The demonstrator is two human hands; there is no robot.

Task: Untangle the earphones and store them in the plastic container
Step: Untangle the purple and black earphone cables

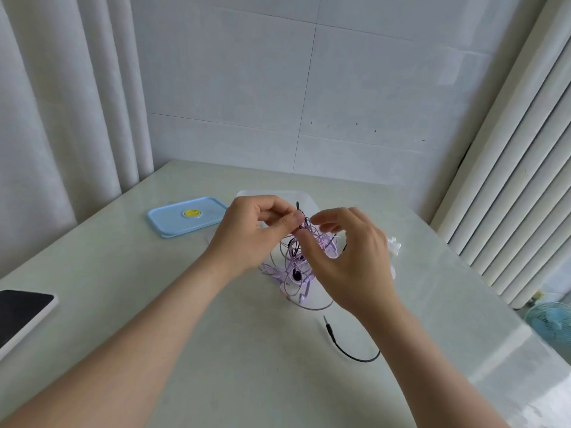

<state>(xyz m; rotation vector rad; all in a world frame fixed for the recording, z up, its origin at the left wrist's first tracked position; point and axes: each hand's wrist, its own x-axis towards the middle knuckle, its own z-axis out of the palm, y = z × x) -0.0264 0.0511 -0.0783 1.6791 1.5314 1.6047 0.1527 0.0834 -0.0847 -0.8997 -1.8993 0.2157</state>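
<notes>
Purple and black tangled earphones point(296, 261) hung over the tabletop's point(148, 304) middle, left hand point(253, 230) pinching them, right hand point(352, 261) loosely gripping.

Both bare forearms reached forward from the lower edge of the view, the left forearm point(139, 329) coming from the lower left and the right forearm point(411, 350) from the lower right. The hands met in the middle, raised, almost touching each other. The left hand point(256, 233) was turned inward and pinched the top of the earphone cables point(296, 264) between thumb and index finger. The right hand point(352, 261) had its fingers point(327, 217) bent over the same tangle and the thumb below; if it really gripped a strand was not clear.
</notes>
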